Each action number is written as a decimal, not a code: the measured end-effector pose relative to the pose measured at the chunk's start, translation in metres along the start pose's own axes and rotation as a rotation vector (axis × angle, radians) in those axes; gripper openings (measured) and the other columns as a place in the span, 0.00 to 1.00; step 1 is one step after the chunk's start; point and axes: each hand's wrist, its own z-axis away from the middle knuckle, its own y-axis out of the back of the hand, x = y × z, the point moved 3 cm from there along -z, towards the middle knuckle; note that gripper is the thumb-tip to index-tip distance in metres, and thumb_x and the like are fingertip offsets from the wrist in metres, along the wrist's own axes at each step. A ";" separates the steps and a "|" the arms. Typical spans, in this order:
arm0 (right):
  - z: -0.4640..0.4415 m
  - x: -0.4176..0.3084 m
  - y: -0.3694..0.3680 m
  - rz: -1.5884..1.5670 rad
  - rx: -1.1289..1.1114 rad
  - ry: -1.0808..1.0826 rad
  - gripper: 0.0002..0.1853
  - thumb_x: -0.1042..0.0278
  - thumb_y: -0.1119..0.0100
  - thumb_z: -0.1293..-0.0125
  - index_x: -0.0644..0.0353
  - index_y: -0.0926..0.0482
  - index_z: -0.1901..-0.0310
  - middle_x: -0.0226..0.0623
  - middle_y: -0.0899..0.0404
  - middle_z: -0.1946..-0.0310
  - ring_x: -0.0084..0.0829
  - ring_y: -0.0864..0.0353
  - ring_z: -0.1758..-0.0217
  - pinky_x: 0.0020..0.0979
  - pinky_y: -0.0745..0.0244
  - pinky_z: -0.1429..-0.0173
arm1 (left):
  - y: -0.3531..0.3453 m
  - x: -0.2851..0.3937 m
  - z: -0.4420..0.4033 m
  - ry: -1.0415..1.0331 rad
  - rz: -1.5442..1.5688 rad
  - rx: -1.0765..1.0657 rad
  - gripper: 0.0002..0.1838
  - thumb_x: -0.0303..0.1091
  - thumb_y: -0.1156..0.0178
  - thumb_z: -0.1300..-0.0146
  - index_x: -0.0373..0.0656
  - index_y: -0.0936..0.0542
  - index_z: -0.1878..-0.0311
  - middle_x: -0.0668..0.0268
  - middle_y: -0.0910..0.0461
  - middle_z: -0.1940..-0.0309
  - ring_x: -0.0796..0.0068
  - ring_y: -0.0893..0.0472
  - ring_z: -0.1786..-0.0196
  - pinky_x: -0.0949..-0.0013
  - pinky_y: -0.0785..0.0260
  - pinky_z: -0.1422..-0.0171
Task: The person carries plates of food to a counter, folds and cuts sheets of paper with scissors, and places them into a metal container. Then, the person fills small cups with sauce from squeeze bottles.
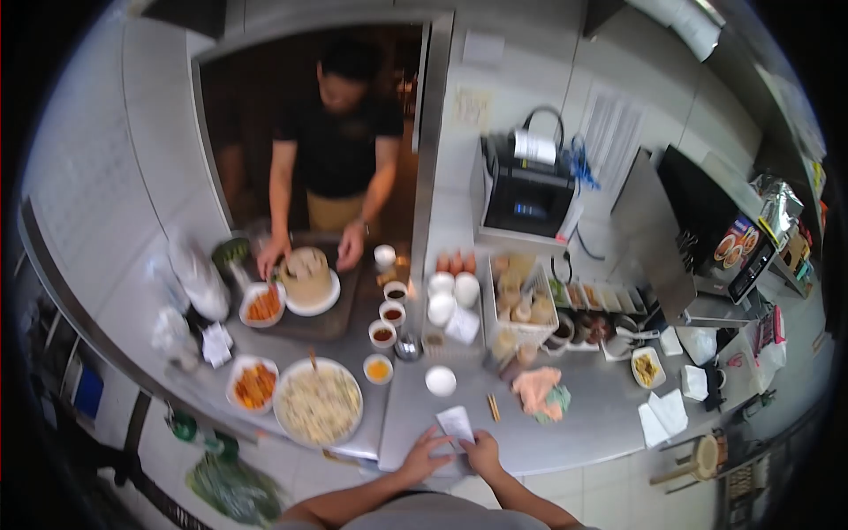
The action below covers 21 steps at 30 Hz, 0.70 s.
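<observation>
At the counter's front edge I hold a small white paper slip [454, 424] with faint print between my hands. My left hand [426, 457] has its fingers curled at the slip's left and lower edge. On the other side, my right hand [481, 453] grips the lower right edge with thumb and fingers. Just beyond the slip stands a small white bowl [441, 381]. To the right lie a few thin brown sticks [494, 407] and a crumpled pink and green cloth [541, 394].
Left stands a large bowl of pale food [318, 402] beside a bowl of orange food [253, 384]. Small sauce cups [382, 333] line the middle. Across the pass, a person [340, 150] handles a round steamer [305, 278] on a tray. A black printer [528, 194] is behind the counter.
</observation>
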 end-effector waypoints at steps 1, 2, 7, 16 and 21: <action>-0.001 -0.021 0.011 -0.131 -0.050 -0.140 0.10 0.67 0.33 0.45 0.64 0.21 0.66 0.40 0.21 0.74 0.31 0.21 0.71 0.31 0.27 0.67 | 0.011 0.010 -0.014 0.063 0.255 -0.039 0.23 0.33 0.37 0.40 0.53 0.26 0.40 0.55 0.34 0.36 0.61 0.34 0.34 0.60 0.41 0.32; -0.007 -0.038 0.015 -0.298 -0.057 -0.175 0.10 0.69 0.34 0.44 0.64 0.21 0.64 0.38 0.21 0.73 0.29 0.22 0.71 0.29 0.27 0.68 | 0.017 0.018 -0.025 0.133 0.515 -0.090 0.21 0.30 0.39 0.39 0.51 0.25 0.41 0.56 0.30 0.39 0.64 0.30 0.37 0.65 0.37 0.35; -0.024 -0.125 0.057 -0.816 -0.022 -0.184 0.14 0.74 0.38 0.39 0.64 0.28 0.53 0.34 0.21 0.70 0.23 0.23 0.73 0.23 0.29 0.70 | 0.138 0.177 -0.100 -0.483 -0.137 0.110 0.19 0.23 0.45 0.39 0.49 0.21 0.45 0.59 0.20 0.60 0.68 0.20 0.59 0.69 0.28 0.54; -0.011 -0.130 0.096 -0.898 0.134 -0.271 0.12 0.77 0.42 0.41 0.66 0.28 0.55 0.39 0.21 0.70 0.26 0.22 0.75 0.25 0.29 0.71 | 0.402 0.538 -0.194 -1.434 -0.228 0.897 0.23 0.15 0.55 0.46 0.41 0.20 0.49 0.55 0.22 0.65 0.61 0.24 0.67 0.64 0.30 0.59; 0.002 -0.129 0.101 -0.954 0.175 -0.380 0.12 0.77 0.43 0.40 0.68 0.28 0.55 0.39 0.20 0.70 0.26 0.22 0.75 0.23 0.28 0.71 | 0.441 0.570 -0.251 -0.752 0.290 0.553 0.19 0.18 0.51 0.47 0.36 0.18 0.54 0.65 0.19 0.61 0.77 0.26 0.69 0.75 0.32 0.65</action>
